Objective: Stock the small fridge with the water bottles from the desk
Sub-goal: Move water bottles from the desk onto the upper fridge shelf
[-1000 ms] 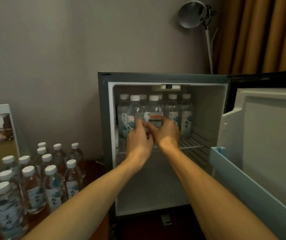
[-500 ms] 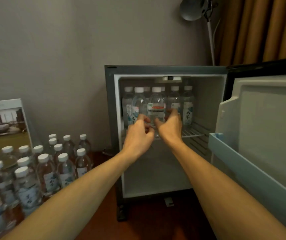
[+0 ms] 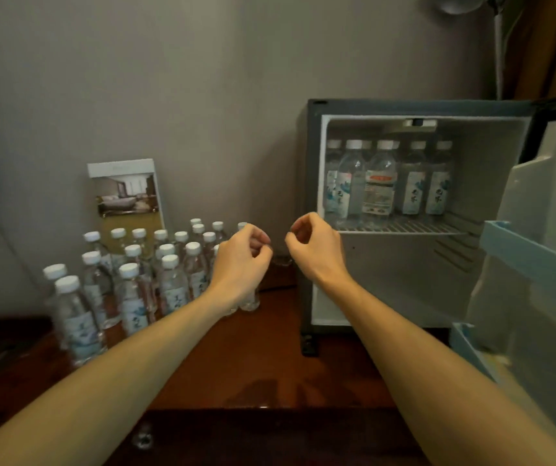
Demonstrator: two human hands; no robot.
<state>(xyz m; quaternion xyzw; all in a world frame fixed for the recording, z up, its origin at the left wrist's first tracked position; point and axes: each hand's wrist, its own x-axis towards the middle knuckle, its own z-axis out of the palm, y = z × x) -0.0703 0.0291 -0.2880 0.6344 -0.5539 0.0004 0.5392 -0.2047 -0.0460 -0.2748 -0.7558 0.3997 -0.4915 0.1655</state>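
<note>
The near edge of the dark wooden table point(image 3: 243, 371) runs across the bottom of the view, and a wide bare stretch of polished top lies between it and everything else. 2 bare forearms reach forward over this stretch. The left hand point(image 3: 241, 264) and right hand point(image 3: 316, 250) hover side by side with a narrow gap between them. Each has its fingers loosely curled toward the thumb and holds nothing.

The left hand sits in front of the right edge of a crowd of bottles point(image 3: 169, 284). They stand upright with white caps, packed close on the left half of the table. Whether the wrist touches the nearest one I cannot tell. A strip of bare table separates this crowd from the left wall of the fridge point(image 3: 313, 196), and the right hand hangs just before that wall's front corner.

The fridge stands on the right of the table with its door point(image 3: 555, 196) swung wide to the right. The pale blue door shelf point(image 3: 521, 253) juts toward the viewer along that side. Inside, the stocked bottles point(image 3: 411, 183) stand on a wire shelf point(image 3: 404, 227). 2 sit forward at the left, 1 of them with a red label point(image 3: 380, 179), and the others line up behind. Open wire shows at the front right of the shelf, and the space below the shelf is open.

Behind the crowd a brochure point(image 3: 127, 196) leans on the grey wall point(image 3: 169, 79). A lamp pole point(image 3: 498, 52) and a curtain point(image 3: 548, 45) rise at the far right.
</note>
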